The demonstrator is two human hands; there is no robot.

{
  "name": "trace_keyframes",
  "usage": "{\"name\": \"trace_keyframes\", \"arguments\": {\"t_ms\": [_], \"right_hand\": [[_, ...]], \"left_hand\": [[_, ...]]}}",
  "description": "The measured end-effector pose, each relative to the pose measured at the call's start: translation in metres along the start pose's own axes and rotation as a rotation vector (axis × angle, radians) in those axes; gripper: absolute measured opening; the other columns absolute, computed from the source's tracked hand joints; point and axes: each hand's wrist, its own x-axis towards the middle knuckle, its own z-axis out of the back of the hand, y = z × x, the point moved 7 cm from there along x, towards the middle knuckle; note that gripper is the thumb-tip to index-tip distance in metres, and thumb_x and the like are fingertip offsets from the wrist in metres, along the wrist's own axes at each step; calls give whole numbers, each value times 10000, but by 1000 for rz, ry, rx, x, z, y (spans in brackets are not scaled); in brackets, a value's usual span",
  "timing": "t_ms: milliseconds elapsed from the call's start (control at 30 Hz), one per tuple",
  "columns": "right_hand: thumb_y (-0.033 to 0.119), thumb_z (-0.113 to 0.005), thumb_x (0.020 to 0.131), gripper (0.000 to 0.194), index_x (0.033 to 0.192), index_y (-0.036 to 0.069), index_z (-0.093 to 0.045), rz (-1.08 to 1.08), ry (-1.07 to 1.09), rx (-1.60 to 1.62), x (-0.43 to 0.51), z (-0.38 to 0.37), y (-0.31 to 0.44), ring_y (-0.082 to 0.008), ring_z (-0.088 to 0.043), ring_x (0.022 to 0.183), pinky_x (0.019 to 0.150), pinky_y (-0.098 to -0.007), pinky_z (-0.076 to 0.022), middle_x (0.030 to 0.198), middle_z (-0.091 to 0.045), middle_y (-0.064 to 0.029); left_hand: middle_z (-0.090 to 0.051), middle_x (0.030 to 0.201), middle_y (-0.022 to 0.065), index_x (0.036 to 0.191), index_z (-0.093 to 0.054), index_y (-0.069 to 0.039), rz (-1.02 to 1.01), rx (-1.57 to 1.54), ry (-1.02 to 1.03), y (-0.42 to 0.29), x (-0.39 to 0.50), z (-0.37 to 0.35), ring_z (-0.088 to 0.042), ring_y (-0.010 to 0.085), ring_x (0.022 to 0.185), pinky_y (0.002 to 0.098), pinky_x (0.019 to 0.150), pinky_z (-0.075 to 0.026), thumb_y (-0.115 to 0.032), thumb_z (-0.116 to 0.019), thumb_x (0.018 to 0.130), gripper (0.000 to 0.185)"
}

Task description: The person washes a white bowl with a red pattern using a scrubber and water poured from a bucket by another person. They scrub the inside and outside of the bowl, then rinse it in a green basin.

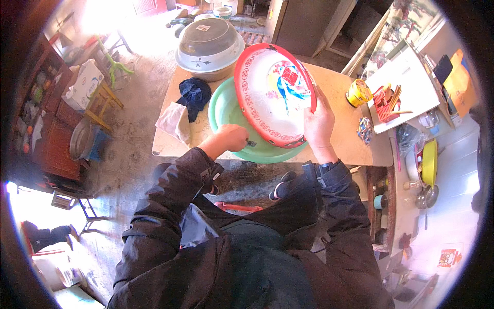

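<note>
My right hand (319, 119) grips the right rim of a red-rimmed white enamel basin (256, 90). The basin is tilted, and its printed inner face shows flowers and a blue bird. Dark chips mark its rim. Beneath it, a wide light-green plastic basin (222, 106) rests on a wooden table (337, 143). Over the green basin's near left side, my left hand (231, 137) is closed around a small dark object (251, 143). Most of that object is hidden in the fist, so its kind is unclear.
Left of the green basin lie a dark blue cloth (194, 94) and a pale cloth (175, 121). Behind them stand stacked basins (208, 42). Toward the right are a yellow tub (359, 92), a crumpled wrapper (364, 129) and a red basket (382, 106) with sticks.
</note>
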Motion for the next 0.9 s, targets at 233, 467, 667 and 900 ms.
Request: {"name": "trace_keyframes", "arguments": {"t_ms": [233,467,667,900], "right_hand": [[28,-702,836,657,1465,207,-633,182,148,-161,25,1,41,-301,-732,1128,909,-402,-612,1471,-649,-73],[-1,-712,814,610,1401,160,-665,393,179,-284,43,-3,71,-283,-722,1137,909,-400,-610,1399,-677,-63],[-13,-727,793,576,1354,117,-695,483,146,-285,43,0,85,-291,-735,1099,907,-382,-615,1333,-700,-77],[107,-665,887,406,1290,117,-718,527,123,-263,5,-1,101,-253,-722,913,761,-377,-593,1337,-687,-102]], "left_hand": [[-785,977,151,1034,-819,-163,62,-33,-51,-5,-3,-1,-759,372,939,502,812,-599,-255,-574,916,287],[-781,998,172,1113,-807,-176,30,-157,-278,-4,-12,2,-758,378,937,501,851,-594,-231,-572,945,294],[-785,1087,175,1160,-748,-76,-82,-741,-471,-18,-50,44,-768,323,950,444,826,-608,-371,-588,1038,357],[-646,1417,156,1476,-514,-69,-193,-2266,-475,-24,-77,101,-641,311,1250,486,1045,-528,-436,-468,1135,504]]}}
